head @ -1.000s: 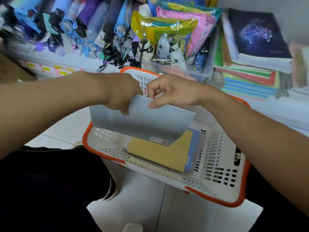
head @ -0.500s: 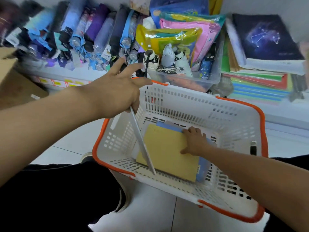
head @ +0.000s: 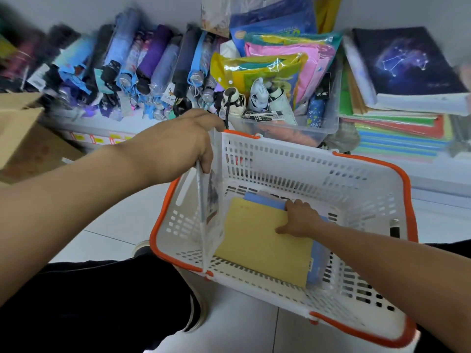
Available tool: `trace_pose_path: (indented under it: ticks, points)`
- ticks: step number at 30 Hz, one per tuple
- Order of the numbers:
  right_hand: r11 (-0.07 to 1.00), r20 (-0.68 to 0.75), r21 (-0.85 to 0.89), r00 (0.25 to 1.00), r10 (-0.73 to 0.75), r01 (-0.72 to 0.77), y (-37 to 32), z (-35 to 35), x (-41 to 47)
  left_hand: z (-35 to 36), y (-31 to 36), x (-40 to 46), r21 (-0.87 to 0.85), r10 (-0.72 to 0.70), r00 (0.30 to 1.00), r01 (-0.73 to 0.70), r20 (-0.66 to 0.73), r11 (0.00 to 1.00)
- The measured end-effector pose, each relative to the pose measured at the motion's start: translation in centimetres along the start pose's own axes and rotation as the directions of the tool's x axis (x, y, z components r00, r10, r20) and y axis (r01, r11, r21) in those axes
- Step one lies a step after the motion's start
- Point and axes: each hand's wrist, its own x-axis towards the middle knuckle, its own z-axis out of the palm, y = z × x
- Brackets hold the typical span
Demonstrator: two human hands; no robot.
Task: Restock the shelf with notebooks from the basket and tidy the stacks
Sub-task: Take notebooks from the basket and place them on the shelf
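A white basket with an orange rim (head: 362, 179) stands on the floor before the shelf. My left hand (head: 178, 143) grips the top of a thin grey notebook (head: 211, 215), held edge-on and upright at the basket's left wall. My right hand (head: 299, 221) reaches into the basket and grasps the right edge of a yellow notebook (head: 260, 248), which lies on a blue notebook (head: 318, 261). On the shelf at the right sits a stack of notebooks (head: 397, 133) topped by a dark constellation-cover notebook (head: 405, 64).
Folded umbrellas (head: 142, 70) fill the shelf's left part. A clear plastic bin (head: 300, 128) of packaged goods stands behind the basket. A cardboard box (head: 23, 138) sits at the left. My dark-trousered leg and shoe (head: 193, 312) are near the basket's front left corner.
Both hands held the grey notebook above the basket; then my right hand let go and dropped onto the yellow notebook. My left hand closed its fingers and keeps the grey notebook upright.
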Motion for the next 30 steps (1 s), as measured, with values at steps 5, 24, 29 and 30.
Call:
trace_pose_path:
  ticks: [5, 24, 29, 30]
  points:
    - [0.998, -0.006, -0.066, 1.000, 0.017, -0.018, -0.4, -0.2, -0.3, 0.5, -1.1, -0.1, 0.004, 0.078, 0.993, -0.078, 0.091, 0.997]
    - [0.998, 0.024, 0.023, 0.998, 0.065, -0.066, -0.9, -1.0, 0.7, 0.6, -1.3, 0.2, 0.046, 0.029, 0.970, -0.041, 0.243, 0.998]
    - [0.988, 0.137, 0.148, 0.990, 0.012, -0.032, -1.2, -2.0, 0.3, 0.8, -1.9, 0.1, 0.043, 0.037, 0.972, -0.049, 0.232, 0.998]
    - [0.987, 0.192, 0.162, 0.980, -0.049, 0.017, -1.5, -2.8, -0.1, 0.7, -1.9, 0.0, 0.037, 0.042, 0.974, -0.051, 0.223, 0.998]
